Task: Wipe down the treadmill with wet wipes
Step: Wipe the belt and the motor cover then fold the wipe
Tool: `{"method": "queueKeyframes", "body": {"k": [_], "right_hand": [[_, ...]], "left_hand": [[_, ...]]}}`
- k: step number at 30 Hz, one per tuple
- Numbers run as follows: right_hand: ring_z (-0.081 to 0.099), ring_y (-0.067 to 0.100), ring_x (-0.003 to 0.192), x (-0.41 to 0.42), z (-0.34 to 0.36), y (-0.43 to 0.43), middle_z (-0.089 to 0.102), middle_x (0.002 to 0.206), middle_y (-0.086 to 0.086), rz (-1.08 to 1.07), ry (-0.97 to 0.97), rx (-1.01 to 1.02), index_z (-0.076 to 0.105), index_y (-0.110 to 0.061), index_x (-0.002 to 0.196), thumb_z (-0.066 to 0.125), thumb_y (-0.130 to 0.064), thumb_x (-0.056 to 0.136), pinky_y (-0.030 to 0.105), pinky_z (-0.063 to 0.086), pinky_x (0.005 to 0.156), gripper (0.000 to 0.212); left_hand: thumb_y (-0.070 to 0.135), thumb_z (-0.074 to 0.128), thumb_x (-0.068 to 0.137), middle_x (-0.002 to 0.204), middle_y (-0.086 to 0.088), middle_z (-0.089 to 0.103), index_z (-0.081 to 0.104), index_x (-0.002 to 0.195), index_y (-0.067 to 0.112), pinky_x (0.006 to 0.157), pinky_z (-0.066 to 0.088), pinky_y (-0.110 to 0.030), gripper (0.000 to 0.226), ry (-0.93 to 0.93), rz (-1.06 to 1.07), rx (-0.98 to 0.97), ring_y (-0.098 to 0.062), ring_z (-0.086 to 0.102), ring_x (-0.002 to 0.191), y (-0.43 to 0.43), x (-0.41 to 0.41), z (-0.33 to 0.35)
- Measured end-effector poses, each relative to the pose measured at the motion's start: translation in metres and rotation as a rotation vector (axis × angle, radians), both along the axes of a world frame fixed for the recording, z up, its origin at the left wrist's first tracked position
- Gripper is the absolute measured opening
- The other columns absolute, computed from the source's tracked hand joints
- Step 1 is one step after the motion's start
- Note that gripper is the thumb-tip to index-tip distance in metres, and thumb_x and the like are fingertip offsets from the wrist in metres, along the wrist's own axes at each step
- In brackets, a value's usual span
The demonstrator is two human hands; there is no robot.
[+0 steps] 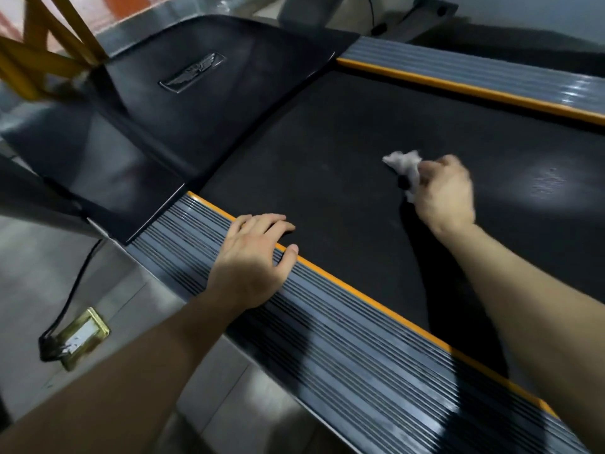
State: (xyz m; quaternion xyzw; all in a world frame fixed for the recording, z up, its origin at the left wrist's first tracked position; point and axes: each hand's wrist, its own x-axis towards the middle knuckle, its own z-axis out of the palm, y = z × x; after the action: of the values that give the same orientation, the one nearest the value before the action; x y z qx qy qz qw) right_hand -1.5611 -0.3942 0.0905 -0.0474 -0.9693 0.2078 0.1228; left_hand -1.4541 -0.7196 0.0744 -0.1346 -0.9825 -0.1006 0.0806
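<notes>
The treadmill fills the view, its black running belt (327,152) lying between two grey ribbed side rails edged in orange. My right hand (442,191) presses a crumpled white wet wipe (404,163) onto the middle of the belt, fingers closed around it. My left hand (253,257) lies flat on the near side rail (343,348), fingers spread and reaching over the orange strip onto the belt's edge. It holds nothing.
The glossy black motor cover (196,103) with a winged emblem sits at the belt's front. The far side rail (491,73) runs along the top right. A black power cable (75,283) leads to a brass floor socket (83,337). Yellow frame bars (39,47) stand top left.
</notes>
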Motion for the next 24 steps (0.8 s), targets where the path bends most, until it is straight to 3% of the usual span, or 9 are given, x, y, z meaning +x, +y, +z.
{"method": "queueKeyframes", "body": {"k": [3,5,7,10,11,16,17,21,24], "right_hand": [[0.063,0.017,0.098,0.056,0.002,-0.058,0.063,0.106,0.000,0.731,-0.094,-0.065,0.080,-0.025,0.117,0.081,-0.022,0.086,0.028,0.047,0.083,0.032],[0.060,0.009,0.097,0.060,0.005,-0.063,0.065,0.107,-0.002,0.988,-0.137,-0.008,0.081,-0.024,0.117,0.074,-0.016,0.087,0.018,0.044,0.084,0.032],[0.061,0.020,0.093,0.015,0.000,-0.034,0.065,0.100,0.002,0.766,-0.035,0.082,0.081,-0.021,0.104,0.070,-0.027,0.080,0.030,0.046,0.079,0.027],[0.059,0.029,0.087,-0.031,-0.001,0.022,0.064,0.102,0.008,0.017,-0.017,0.113,0.075,-0.020,0.090,0.064,-0.024,0.081,0.033,0.045,0.072,0.014],[0.060,0.030,0.088,-0.021,-0.002,0.016,0.065,0.101,0.009,-0.011,-0.017,0.111,0.076,-0.021,0.094,0.068,-0.021,0.084,0.033,0.046,0.072,0.013],[0.059,0.010,0.089,0.078,0.007,-0.043,0.060,0.095,-0.003,0.980,-0.179,-0.026,0.081,-0.027,0.111,0.070,-0.024,0.085,0.018,0.044,0.078,0.028],[0.061,0.017,0.091,0.066,0.008,-0.029,0.058,0.097,0.000,0.938,-0.128,0.041,0.081,-0.025,0.110,0.067,-0.025,0.082,0.026,0.045,0.077,0.031],[0.062,0.045,0.090,0.019,0.015,0.051,0.053,0.092,0.014,0.048,0.000,0.074,0.080,-0.015,0.104,0.056,-0.030,0.088,0.038,0.043,0.073,0.032],[0.064,0.032,0.084,0.075,0.009,0.011,0.058,0.090,0.009,0.528,-0.061,0.080,0.080,-0.025,0.111,0.063,-0.031,0.093,0.037,0.050,0.074,0.025]], "left_hand": [[0.050,0.044,0.103,0.144,0.010,0.059,0.065,0.136,0.027,0.127,0.024,-0.041,0.046,0.000,-0.003,-0.001,-0.009,0.049,0.137,-0.001,0.002,-0.002],[0.051,0.044,0.102,0.144,0.010,0.059,0.065,0.135,0.028,0.126,0.025,-0.042,0.046,0.005,0.000,-0.002,-0.009,0.050,0.136,-0.001,-0.001,-0.002],[0.052,0.042,0.102,0.145,0.012,0.058,0.063,0.137,0.029,0.126,0.025,-0.042,0.047,-0.012,0.006,-0.009,-0.009,0.048,0.137,0.000,-0.001,-0.002],[0.053,0.042,0.102,0.145,0.013,0.056,0.061,0.138,0.030,0.127,0.024,-0.041,0.048,-0.014,0.015,-0.011,-0.008,0.047,0.138,0.000,-0.002,-0.001],[0.053,0.042,0.102,0.145,0.013,0.056,0.062,0.138,0.029,0.127,0.024,-0.040,0.048,-0.010,0.012,-0.012,-0.008,0.047,0.138,0.000,-0.002,-0.002],[0.053,0.041,0.102,0.146,0.011,0.057,0.063,0.138,0.028,0.126,0.026,-0.043,0.049,-0.016,0.016,-0.010,-0.010,0.047,0.138,0.000,0.000,-0.002],[0.054,0.040,0.102,0.147,0.011,0.057,0.063,0.139,0.029,0.126,0.026,-0.043,0.049,-0.023,0.016,-0.009,-0.009,0.047,0.139,0.001,-0.001,-0.001],[0.053,0.041,0.102,0.147,0.012,0.056,0.062,0.139,0.029,0.126,0.025,-0.042,0.048,-0.020,0.017,-0.001,-0.009,0.047,0.139,0.001,-0.001,0.000],[0.052,0.042,0.104,0.146,0.012,0.057,0.062,0.138,0.029,0.127,0.023,-0.038,0.046,-0.014,0.011,-0.018,-0.008,0.047,0.138,-0.003,0.000,-0.001]]}}
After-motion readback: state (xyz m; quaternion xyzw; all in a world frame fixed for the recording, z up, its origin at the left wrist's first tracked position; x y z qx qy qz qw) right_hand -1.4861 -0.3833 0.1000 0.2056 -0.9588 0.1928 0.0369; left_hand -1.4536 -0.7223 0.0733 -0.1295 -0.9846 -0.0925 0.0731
